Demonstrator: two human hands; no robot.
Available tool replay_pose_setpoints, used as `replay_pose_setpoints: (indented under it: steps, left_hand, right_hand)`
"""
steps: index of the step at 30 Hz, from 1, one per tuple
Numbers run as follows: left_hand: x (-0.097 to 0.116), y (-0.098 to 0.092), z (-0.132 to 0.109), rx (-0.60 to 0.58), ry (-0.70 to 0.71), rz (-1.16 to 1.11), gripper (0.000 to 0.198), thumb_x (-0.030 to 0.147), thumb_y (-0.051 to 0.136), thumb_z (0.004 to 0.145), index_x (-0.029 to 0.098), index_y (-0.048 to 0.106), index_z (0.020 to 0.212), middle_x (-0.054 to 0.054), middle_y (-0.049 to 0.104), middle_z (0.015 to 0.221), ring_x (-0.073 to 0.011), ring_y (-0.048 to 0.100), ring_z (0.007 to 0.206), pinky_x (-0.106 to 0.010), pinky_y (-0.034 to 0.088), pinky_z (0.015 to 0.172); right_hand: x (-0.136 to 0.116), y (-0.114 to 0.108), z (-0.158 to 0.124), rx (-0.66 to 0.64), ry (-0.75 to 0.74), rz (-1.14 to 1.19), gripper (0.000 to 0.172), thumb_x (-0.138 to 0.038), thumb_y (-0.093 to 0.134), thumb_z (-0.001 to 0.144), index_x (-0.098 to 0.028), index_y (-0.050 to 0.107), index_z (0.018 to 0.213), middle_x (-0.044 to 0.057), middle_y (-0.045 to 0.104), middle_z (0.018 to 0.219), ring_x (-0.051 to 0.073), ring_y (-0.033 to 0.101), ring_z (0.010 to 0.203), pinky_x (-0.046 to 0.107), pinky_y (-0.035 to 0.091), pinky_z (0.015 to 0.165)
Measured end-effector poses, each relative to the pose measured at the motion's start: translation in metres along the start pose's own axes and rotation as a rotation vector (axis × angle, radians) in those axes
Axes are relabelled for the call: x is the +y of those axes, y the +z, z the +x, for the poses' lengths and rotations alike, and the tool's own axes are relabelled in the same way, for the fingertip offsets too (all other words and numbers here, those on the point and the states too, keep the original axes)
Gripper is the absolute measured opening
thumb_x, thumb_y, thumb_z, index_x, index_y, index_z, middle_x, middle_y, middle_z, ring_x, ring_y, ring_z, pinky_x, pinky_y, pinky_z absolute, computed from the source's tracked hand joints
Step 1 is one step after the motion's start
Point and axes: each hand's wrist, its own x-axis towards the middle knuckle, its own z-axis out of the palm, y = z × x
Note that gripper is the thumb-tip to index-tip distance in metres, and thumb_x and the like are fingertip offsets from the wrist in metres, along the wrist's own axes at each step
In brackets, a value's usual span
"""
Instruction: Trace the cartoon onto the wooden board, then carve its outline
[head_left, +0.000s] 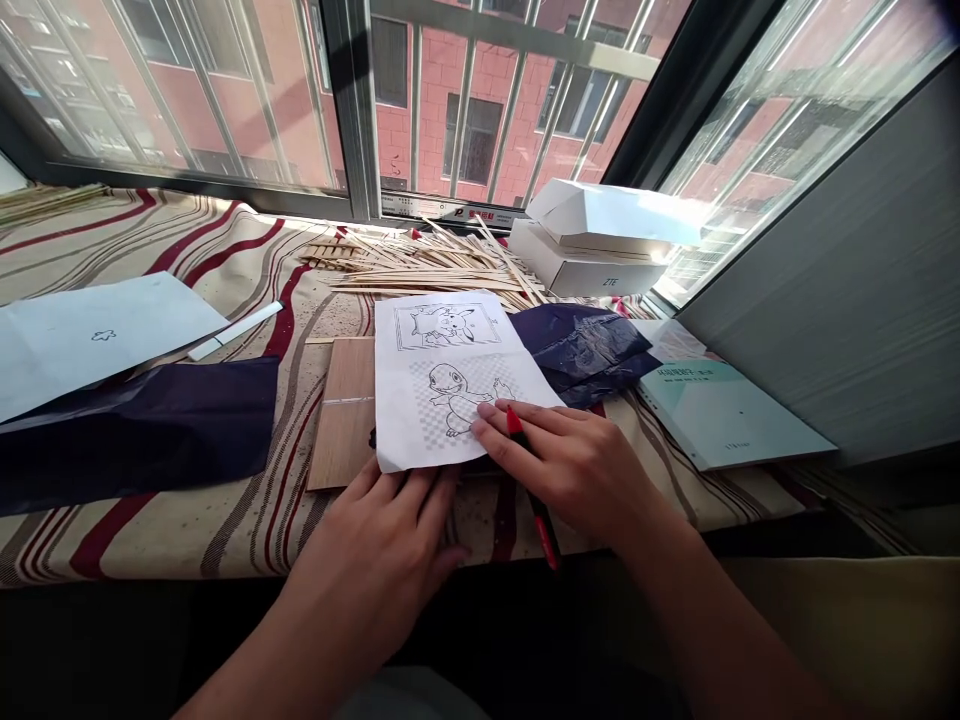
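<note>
A white sheet of paper (397, 400) with two printed line drawings of cartoon creatures lies over a thin wooden board (341, 425). Beneath its lower edge go the fingers of my left hand (390, 530); they are stretched out, tips hidden, with the thumb apart. My right hand (570, 460) rests on the sheet's lower right, its fingertips on the lower drawing. A red and black pen (547, 540) is held between its fingers, slanting down toward me. Dark blue sheet material, perhaps carbon paper (577, 350), lies crumpled to the right of the sheet.
Many thin wooden sticks (442, 265) are heaped by the window, beside a white box (600, 265). At right lies a pale green book (727, 410). White paper (105, 330) and another dark blue sheet (150, 425) lie at left on the striped cloth (240, 530).
</note>
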Motion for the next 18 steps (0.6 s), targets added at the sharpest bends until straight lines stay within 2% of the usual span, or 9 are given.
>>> replay_pose_setpoints:
  steps: [2, 6, 8, 11, 13, 15, 18]
  left_hand:
    - [-0.005, 0.0, 0.0, -0.02, 0.011, -0.02, 0.049, 0.04, 0.056, 0.107, 0.007, 0.072, 0.138, -0.017, 0.079, 0.135, -0.0349, 0.074, 0.123, -0.048, 0.059, 0.105]
    - [-0.014, 0.0, -0.005, -0.048, 0.039, -0.055, 0.055, 0.053, 0.064, 0.103, 0.011, 0.072, 0.138, -0.013, 0.081, 0.13, -0.0344, 0.076, 0.117, -0.049, 0.061, 0.104]
    - [-0.019, 0.002, -0.008, -0.051, 0.059, -0.059, 0.064, 0.056, 0.064, 0.103, 0.01, 0.065, 0.148, -0.013, 0.078, 0.139, -0.0352, 0.073, 0.125, -0.05, 0.059, 0.109]
    - [-0.026, 0.006, -0.013, -0.064, 0.098, -0.049, 0.075, 0.058, 0.06, 0.105, 0.009, 0.05, 0.162, -0.015, 0.067, 0.157, -0.035, 0.065, 0.141, -0.051, 0.052, 0.119]
    - [-0.029, 0.009, -0.015, -0.055, 0.122, -0.037, 0.077, 0.06, 0.058, 0.105, 0.01, 0.049, 0.163, -0.017, 0.061, 0.162, -0.0357, 0.059, 0.148, -0.052, 0.049, 0.123]
    - [-0.03, 0.01, -0.016, -0.036, 0.128, -0.032, 0.075, 0.06, 0.057, 0.106, 0.01, 0.051, 0.162, -0.018, 0.06, 0.163, -0.0362, 0.058, 0.149, -0.052, 0.049, 0.123]
    - [-0.031, 0.01, -0.019, -0.043, 0.098, -0.044, 0.068, 0.052, 0.055, 0.108, 0.009, 0.052, 0.161, -0.017, 0.065, 0.158, -0.0343, 0.064, 0.142, -0.051, 0.052, 0.121]
  right_hand:
    - [0.001, 0.001, 0.001, -0.009, -0.001, 0.011, 0.028, -0.008, 0.057, 0.108, -0.013, 0.084, 0.113, 0.008, 0.087, 0.114, 0.024, 0.085, 0.105, 0.031, 0.066, 0.076]
    - [0.003, 0.003, 0.001, -0.009, -0.018, 0.039, 0.028, -0.008, 0.056, 0.108, -0.013, 0.083, 0.111, 0.008, 0.087, 0.113, 0.025, 0.085, 0.103, 0.032, 0.067, 0.073]
    - [0.004, 0.003, 0.001, 0.011, 0.005, 0.04, 0.027, -0.008, 0.056, 0.108, -0.012, 0.083, 0.112, 0.01, 0.087, 0.115, 0.025, 0.085, 0.104, 0.032, 0.067, 0.077]
    - [0.005, 0.002, 0.001, 0.063, 0.08, 0.04, 0.027, -0.006, 0.057, 0.107, -0.011, 0.082, 0.118, 0.013, 0.085, 0.12, 0.024, 0.085, 0.106, 0.031, 0.068, 0.085]
    - [0.005, 0.001, 0.002, 0.11, 0.128, 0.04, 0.028, -0.005, 0.059, 0.106, -0.012, 0.081, 0.121, 0.013, 0.085, 0.12, 0.024, 0.084, 0.107, 0.03, 0.068, 0.088]
    - [0.004, 0.001, 0.003, 0.134, 0.144, 0.042, 0.028, -0.005, 0.059, 0.105, -0.011, 0.081, 0.121, 0.013, 0.086, 0.117, 0.024, 0.085, 0.105, 0.029, 0.068, 0.087]
    - [0.0, 0.004, 0.003, 0.092, 0.116, 0.038, 0.027, -0.006, 0.057, 0.107, -0.011, 0.082, 0.117, 0.012, 0.087, 0.113, 0.023, 0.086, 0.1, 0.028, 0.068, 0.083]
